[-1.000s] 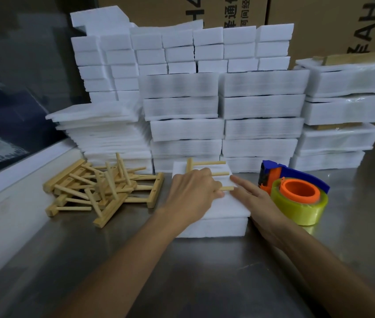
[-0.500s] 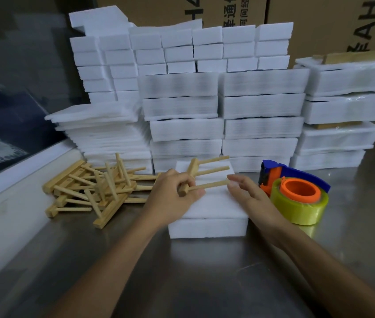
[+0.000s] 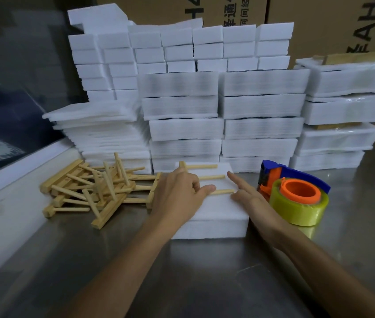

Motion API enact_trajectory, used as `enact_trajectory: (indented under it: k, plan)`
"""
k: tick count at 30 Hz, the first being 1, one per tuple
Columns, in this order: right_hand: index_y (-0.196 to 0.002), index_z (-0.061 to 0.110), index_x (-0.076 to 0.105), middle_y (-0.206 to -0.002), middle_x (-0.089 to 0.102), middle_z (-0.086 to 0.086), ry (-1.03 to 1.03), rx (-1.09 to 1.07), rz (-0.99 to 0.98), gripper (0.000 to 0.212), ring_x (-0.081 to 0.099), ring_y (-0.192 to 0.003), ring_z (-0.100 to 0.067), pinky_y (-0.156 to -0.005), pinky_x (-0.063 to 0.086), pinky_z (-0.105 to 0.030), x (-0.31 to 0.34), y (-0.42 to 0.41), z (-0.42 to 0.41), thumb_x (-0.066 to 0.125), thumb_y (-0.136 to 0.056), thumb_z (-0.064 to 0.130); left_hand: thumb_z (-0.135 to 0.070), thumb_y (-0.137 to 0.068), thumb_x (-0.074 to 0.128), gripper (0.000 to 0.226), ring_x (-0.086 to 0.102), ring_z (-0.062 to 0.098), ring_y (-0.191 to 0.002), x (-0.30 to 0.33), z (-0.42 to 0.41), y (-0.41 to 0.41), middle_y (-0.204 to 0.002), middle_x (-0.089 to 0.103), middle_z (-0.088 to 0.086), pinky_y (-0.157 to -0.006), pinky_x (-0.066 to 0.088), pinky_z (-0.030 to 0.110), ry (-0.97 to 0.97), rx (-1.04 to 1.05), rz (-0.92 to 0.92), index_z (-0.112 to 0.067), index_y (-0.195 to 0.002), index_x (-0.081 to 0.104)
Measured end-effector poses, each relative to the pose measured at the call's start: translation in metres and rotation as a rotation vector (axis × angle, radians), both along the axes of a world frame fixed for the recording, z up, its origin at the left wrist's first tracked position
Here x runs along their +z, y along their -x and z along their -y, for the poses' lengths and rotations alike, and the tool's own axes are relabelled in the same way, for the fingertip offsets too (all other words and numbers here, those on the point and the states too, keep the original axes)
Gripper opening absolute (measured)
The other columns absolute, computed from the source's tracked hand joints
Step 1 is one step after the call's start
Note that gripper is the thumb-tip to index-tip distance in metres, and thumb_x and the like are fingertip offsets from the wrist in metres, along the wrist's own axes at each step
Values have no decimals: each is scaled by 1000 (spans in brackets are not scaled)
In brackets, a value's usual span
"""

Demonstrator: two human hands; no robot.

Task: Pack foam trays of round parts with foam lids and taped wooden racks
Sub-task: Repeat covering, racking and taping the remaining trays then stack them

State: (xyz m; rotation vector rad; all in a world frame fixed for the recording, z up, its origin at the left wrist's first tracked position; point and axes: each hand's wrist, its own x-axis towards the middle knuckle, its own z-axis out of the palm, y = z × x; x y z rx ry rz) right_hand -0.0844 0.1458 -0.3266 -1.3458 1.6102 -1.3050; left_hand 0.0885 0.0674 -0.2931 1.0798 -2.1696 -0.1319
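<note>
The left hand [image 3: 177,193] lies on a wooden rack [image 3: 207,179] that sits on top of the lidded foam tray [image 3: 216,212], its thumb pressing along the nearest dowel and its fingers curled over the crossbar, so it seems to be holding the rack down; how tightly it holds I cannot tell. The right hand [image 3: 248,198] is just beside it on the tray's right edge, fingers straight and spread, the index fingertip close to the dowel ends and gripping nothing. The tray itself lies on the steel tabletop [image 3: 205,283] directly under both hands. Just right of the right hand stands the tape dispenser [image 3: 296,193] with its yellowish roll; left of the left hand lies a loose pile of racks [image 3: 94,191], and beyond both hands rise stacks of foam trays [image 3: 223,106]. The foam looks very light and soft, likely to dent under hard fingertips and to slide on the smooth metal, so flat-palm pressure suits it. The rack appears stiff but light, with thin dowels that could snap or roll; I judge it best held by the thicker crossbar while tape goes on.
</note>
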Motion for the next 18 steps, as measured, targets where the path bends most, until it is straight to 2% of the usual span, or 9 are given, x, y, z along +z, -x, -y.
enact_trajectory:
  k: [4, 7, 10, 11, 13, 14, 16, 18]
  plan:
    - [-138, 52, 43, -148, 31, 13, 11, 11, -69, 44, 30, -127, -4, -106, 22, -27, 2, -1, -3, 39, -102, 27, -51, -77, 76, 38, 49, 5, -65, 0, 5, -1, -72, 47, -11, -54, 27, 14, -63, -69, -58, -22, -57, 61]
    - [-128, 42, 57, -143, 39, 7, 20, -11, -90, 36, 38, -127, -9, -109, 27, -29, 4, -2, -5, 42, -102, 23, -48, -74, 79, 35, 48, 3, -63, 2, 9, -4, -71, 48, -10, -53, 28, 13, -97, -85, -77, -22, -58, 64]
    - [-122, 38, 63, -138, 45, 6, 49, -18, -99, 32, 43, -123, -7, -109, 33, -30, 2, -1, -7, 46, -101, 20, -49, -72, 81, 34, 48, 3, -61, 1, 12, -6, -70, 48, -11, -52, 28, 13, -113, -92, -92, -28, -55, 61]
    - [-122, 39, 62, -136, 46, 8, 59, -22, -96, 32, 46, -118, 0, -104, 37, -23, 1, -1, -7, 47, -101, 20, -50, -71, 81, 33, 49, 3, -62, 0, 14, -7, -73, 47, -11, -53, 27, 13, -121, -99, -98, -29, -55, 60]
    - [-130, 39, 55, -127, 48, 16, 58, -27, -36, 36, 54, -100, 16, -80, 43, -4, 0, -1, -7, 50, -100, 22, -52, -69, 81, 31, 51, 0, -71, -1, 16, -9, -83, 47, -12, -59, 31, 11, -158, -126, -119, -29, -60, 62]
    - [-135, 39, 49, -124, 50, 20, 50, -31, 14, 40, 55, -92, 21, -69, 44, -1, -2, 0, -6, 52, -99, 22, -53, -67, 81, 30, 51, -3, -79, -2, 16, -10, -91, 46, -14, -63, 33, 7, -195, -142, -138, -29, -66, 63]
    - [-138, 36, 46, -118, 59, 24, 44, -39, 83, 45, 60, -87, 19, -62, 47, -3, -5, 2, -3, 55, -97, 20, -55, -65, 81, 32, 47, -8, -92, -4, 16, -11, -106, 43, -17, -70, 33, 0, -305, -156, -190, -33, -79, 62]
    - [-137, 34, 50, -105, 67, 26, 29, -47, 145, 45, 65, -88, 10, -63, 49, -6, -4, 2, -2, 57, -95, 19, -55, -68, 79, 34, 46, -4, -100, -7, 16, -11, -115, 46, -15, -72, 32, 3, -405, -151, -222, -37, -88, 59]
